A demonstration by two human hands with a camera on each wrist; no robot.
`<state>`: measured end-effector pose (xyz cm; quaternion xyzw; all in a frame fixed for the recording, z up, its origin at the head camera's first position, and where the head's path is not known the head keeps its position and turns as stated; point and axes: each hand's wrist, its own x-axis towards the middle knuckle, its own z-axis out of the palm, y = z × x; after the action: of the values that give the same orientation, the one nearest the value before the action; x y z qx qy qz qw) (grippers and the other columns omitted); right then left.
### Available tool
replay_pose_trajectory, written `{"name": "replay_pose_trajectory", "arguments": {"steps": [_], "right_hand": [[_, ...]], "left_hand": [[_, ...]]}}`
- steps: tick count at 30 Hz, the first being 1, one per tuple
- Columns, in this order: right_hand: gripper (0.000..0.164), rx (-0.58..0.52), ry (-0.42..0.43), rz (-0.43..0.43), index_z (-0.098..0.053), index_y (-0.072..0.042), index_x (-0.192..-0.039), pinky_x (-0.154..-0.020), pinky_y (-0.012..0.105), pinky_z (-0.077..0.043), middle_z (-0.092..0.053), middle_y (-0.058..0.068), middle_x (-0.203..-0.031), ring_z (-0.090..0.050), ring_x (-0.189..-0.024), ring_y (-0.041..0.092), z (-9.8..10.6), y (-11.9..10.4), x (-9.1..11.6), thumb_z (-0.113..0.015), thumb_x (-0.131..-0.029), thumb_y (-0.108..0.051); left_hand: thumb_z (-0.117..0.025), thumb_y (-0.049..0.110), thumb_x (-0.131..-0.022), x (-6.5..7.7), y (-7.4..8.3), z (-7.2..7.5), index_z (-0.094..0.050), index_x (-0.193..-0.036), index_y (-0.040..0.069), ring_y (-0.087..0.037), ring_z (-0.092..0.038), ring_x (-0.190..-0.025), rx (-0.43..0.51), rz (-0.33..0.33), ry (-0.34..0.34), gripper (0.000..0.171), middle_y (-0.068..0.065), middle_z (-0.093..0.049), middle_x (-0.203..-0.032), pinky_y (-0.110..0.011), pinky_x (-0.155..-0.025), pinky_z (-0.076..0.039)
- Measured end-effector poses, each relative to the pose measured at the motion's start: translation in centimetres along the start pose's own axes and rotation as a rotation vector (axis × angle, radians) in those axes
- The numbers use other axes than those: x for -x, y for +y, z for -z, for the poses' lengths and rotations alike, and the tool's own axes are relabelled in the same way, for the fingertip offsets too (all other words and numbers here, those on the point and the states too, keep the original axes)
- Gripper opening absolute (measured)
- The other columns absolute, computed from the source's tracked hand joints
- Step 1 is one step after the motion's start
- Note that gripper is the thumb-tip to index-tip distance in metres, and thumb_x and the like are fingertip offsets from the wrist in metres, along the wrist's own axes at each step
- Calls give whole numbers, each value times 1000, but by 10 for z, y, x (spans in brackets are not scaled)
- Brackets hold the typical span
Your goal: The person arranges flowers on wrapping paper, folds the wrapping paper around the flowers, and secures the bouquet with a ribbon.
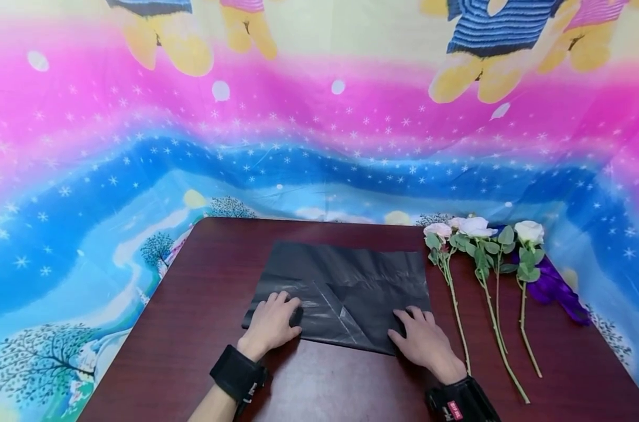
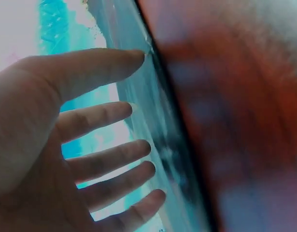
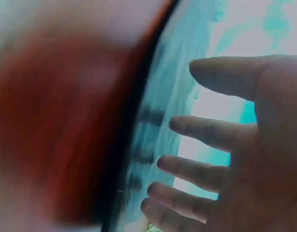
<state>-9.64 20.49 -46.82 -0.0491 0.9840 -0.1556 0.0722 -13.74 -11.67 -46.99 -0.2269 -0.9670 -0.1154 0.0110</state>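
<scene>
A folded black sheet [image 1: 345,293], shiny and creased, lies on the table with a pale diagonal line across its front part. My left hand [image 1: 270,322] is at its near left corner, fingers spread over the edge. At the near right corner is my right hand [image 1: 423,337], fingers reaching onto the sheet. In the left wrist view, the left hand's fingers [image 2: 109,157] are apart, fingertips close over the sheet, with nothing gripped. The right wrist view has the right hand's fingers [image 3: 201,130] spread just as loosely, their tips near the sheet's surface.
Several long-stemmed roses, among them a white rose [image 1: 530,233] and a pale pink rose [image 1: 438,231], lie to the right of the sheet. Shiny purple fabric [image 1: 559,290] lies by the table's right edge. A patterned cloth [image 1: 319,117] hangs behind the dark red table [image 1: 192,293].
</scene>
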Motion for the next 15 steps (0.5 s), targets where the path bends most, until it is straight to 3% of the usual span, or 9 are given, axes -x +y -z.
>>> {"name": "replay_pose_trajectory", "arguments": {"steps": [8, 15], "right_hand": [[49, -167, 100, 87, -50, -1, -136, -95, 61, -33, -44, 28, -135, -37, -123, 49, 25, 17, -11, -60, -94, -25], [50, -191, 117, 99, -48, -1, -137, -93, 63, -34, -40, 28, -138, -35, -124, 48, 37, 28, -15, -59, -95, -25]], "left_hand": [[-75, 32, -83, -9, -11, 26, -63, -121, 12, -31, -55, -101, 28, -19, 103, 44, -11, -58, -115, -48, -77, -46], [-77, 28, -81, -16, -18, 41, -64, -120, 10, -32, -55, -103, -7, -3, 135, 44, -13, -59, -117, -47, -77, -47]]}}
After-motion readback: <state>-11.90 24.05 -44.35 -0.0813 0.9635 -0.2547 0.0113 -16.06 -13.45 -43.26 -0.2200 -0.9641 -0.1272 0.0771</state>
